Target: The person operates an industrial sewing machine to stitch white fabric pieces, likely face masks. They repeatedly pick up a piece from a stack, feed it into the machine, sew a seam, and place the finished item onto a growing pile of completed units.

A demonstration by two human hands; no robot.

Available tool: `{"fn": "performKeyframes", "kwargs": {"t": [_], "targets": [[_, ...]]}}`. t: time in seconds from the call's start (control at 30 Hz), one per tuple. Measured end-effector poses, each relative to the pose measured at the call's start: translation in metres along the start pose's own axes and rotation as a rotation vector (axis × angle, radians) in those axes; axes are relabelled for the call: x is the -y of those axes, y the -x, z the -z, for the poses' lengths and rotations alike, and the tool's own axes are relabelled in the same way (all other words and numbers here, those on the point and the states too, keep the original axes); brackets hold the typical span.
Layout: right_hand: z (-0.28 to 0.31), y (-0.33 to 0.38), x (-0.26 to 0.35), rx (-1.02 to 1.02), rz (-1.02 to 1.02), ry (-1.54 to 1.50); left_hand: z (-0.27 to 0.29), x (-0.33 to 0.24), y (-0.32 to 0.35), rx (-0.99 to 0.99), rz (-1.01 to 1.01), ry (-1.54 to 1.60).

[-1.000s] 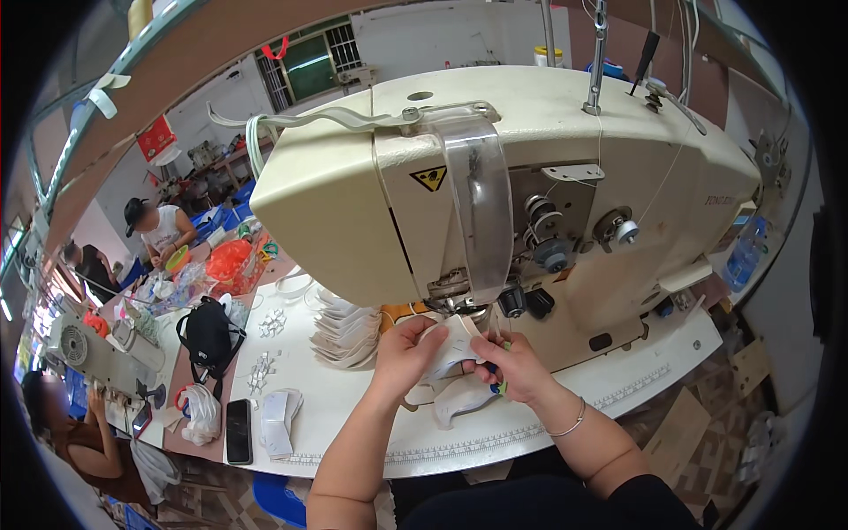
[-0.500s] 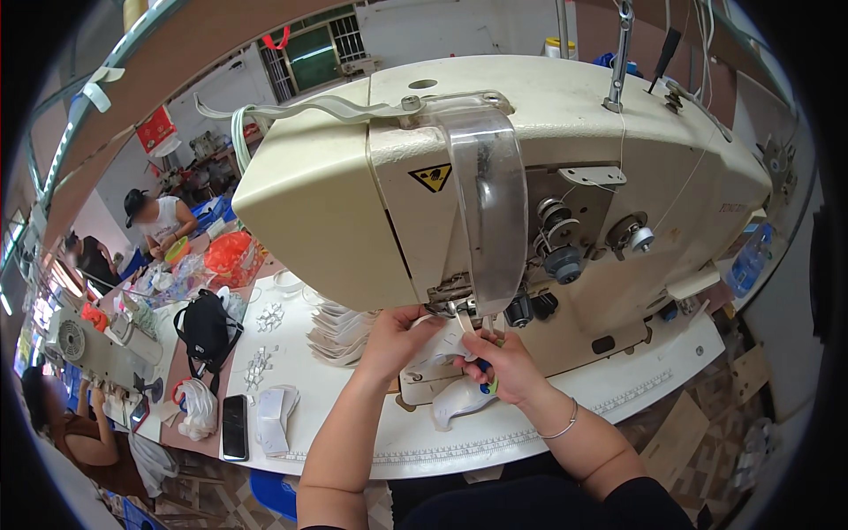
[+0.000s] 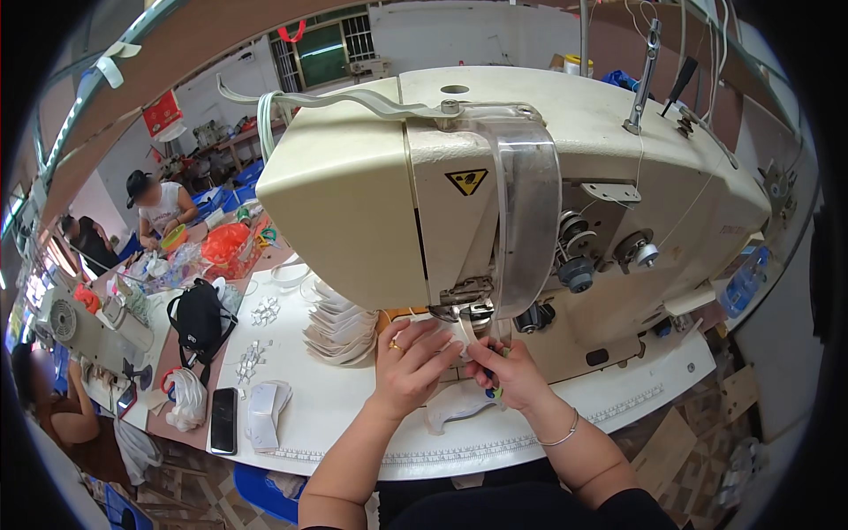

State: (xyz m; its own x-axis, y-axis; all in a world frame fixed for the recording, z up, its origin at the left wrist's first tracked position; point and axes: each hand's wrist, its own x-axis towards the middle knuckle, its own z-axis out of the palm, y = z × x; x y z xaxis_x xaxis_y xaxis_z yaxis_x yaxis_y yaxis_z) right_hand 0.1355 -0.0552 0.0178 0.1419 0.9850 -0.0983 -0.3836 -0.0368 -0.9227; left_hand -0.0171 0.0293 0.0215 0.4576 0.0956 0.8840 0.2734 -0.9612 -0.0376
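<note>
My left hand (image 3: 413, 367), a ring on one finger, presses its fingertips on a white fabric piece (image 3: 455, 408) just under the presser foot of the big cream sewing machine (image 3: 353, 194). My right hand (image 3: 517, 375), with a thin bracelet at the wrist, pinches a narrow white strip (image 3: 468, 331) that runs up to the foot. A small green and blue tool is tucked in the same hand. The two hands touch each other below the needle, which their fingers partly hide.
A stack of white cut pieces (image 3: 340, 327) lies left of my hands on the white table (image 3: 353, 433). Farther left are a dark phone (image 3: 223, 420), a folded white piece (image 3: 263, 411) and a black bag (image 3: 201, 320). Other people sit at benches at far left.
Both hands have moved up closer under the presser foot, and the right fingers now pinch the strip there. The view has drawn nearer to the machine.
</note>
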Motion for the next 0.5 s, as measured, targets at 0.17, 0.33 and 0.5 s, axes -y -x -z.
{"fn": "performKeyframes", "kwargs": {"t": [0.17, 0.33, 0.5], "targets": [[-0.006, -0.003, 0.001, -0.011, 0.026, 0.012, 0.000, 0.009, -0.001, 0.034, 0.024, -0.010], [0.000, 0.002, -0.008, -0.238, 0.662, 0.651, -0.002, 0.009, 0.004, -0.009, -0.011, 0.028], [0.007, -0.007, 0.000, -0.227, 1.279, 1.221, -0.006, 0.012, 0.002, -0.029, 0.019, 0.062]]}}
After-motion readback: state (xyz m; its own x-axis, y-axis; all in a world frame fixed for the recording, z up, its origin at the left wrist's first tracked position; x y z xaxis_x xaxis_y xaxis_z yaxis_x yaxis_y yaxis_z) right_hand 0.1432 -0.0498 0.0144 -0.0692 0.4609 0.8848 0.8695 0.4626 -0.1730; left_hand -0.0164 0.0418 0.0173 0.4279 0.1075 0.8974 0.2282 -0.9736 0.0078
